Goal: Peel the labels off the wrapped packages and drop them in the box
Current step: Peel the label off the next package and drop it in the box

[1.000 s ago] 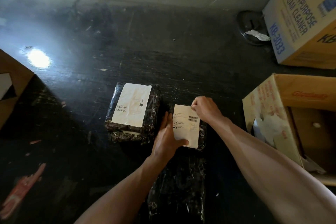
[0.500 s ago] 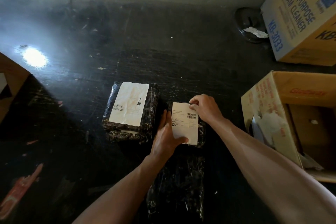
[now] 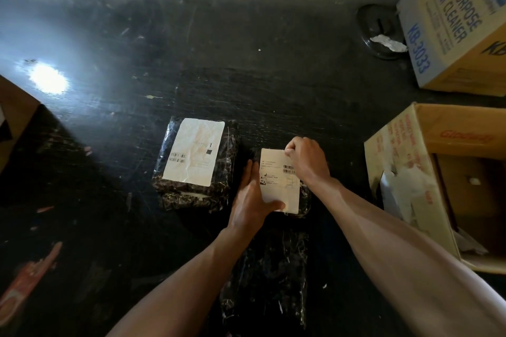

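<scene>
Label (image 3: 278, 180) on small wrapped package (image 3: 305, 200), top-right corner pinched by right hand (image 3: 306, 159), left hand (image 3: 253, 197) flat alongside.

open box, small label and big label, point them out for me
open box (image 3: 394, 142), head view, on its tan left wall
small label (image 3: 276, 186), head view, on the bare middle between the hands
big label (image 3: 194, 152), head view, on the middle of the white sheet

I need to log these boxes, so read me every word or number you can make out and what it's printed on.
"MULTIPURPOSE FOAM CLEANER": closed carton
"KB-3033": same carton
Red print on open box: blurred
Small label and large label: barcodes, text too small
</scene>
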Motion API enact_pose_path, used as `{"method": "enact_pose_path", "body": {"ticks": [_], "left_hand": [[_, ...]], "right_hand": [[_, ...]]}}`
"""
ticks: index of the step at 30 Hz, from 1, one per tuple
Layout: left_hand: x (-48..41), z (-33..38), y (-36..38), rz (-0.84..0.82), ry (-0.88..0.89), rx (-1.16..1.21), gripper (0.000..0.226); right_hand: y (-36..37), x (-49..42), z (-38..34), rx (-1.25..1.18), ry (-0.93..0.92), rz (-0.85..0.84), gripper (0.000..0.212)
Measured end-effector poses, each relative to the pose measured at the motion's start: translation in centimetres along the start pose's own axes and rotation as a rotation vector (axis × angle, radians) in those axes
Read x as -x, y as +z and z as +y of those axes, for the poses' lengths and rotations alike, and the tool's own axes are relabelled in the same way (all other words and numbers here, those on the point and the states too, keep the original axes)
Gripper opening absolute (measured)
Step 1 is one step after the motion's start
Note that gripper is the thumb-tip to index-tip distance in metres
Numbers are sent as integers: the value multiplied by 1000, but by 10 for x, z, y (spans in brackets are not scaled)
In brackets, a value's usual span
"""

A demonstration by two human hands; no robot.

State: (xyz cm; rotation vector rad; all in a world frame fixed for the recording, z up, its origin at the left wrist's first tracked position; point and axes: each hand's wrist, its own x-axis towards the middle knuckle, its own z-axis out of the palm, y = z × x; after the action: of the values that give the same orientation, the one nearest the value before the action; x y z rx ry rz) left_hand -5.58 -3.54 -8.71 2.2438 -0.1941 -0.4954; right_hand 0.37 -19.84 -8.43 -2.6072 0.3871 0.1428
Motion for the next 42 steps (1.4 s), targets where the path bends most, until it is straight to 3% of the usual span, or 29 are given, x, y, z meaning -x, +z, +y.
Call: {"method": "enact_pose_path", "body": {"ticks": [18, 42], "left_hand": [[-3, -10, 3, 37, -56, -7, 125], [-13, -7, 6, 86, -58, 22, 123]], "right_hand": [[-7, 15, -4, -2, -59, -15, 15], [-21, 43, 1, -93, -158, -22, 18]]}}
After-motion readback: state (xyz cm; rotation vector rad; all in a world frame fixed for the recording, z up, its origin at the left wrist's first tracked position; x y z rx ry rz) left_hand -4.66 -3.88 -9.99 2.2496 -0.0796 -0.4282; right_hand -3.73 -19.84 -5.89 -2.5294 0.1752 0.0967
